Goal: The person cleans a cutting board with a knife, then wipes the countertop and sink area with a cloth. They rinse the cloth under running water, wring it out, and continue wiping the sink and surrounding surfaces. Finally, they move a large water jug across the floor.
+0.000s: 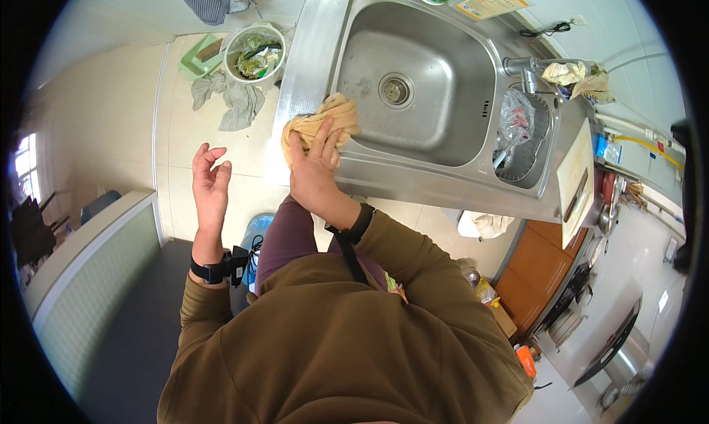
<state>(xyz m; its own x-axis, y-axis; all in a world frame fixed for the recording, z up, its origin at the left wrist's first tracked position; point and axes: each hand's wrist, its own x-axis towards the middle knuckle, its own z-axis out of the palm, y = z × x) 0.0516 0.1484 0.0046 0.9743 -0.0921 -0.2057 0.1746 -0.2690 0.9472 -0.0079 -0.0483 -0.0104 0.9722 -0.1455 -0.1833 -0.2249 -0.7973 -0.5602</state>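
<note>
My right hand (317, 183) presses down on a crumpled yellow cloth (346, 114), its fingers spread over the folds. Beneath the cloth is the near left corner of the stainless steel counter (302, 75), beside the sink's rim. Part of the cloth overlaps the left edge of the sink basin (410, 130), which has a round drain (396, 91) in its floor. My left hand (210, 183) hangs in the air left of the counter, above the tiled floor, with loosely bent fingers and nothing in them.
A small basin (523, 164) beside the sink holds a wire basket and a plastic bag (516, 117). A cutting board (576, 183) with a knife stands at the right. On the floor, a waste bin (230, 64) stands by grey rags (242, 106) and a green dustpan (191, 64).
</note>
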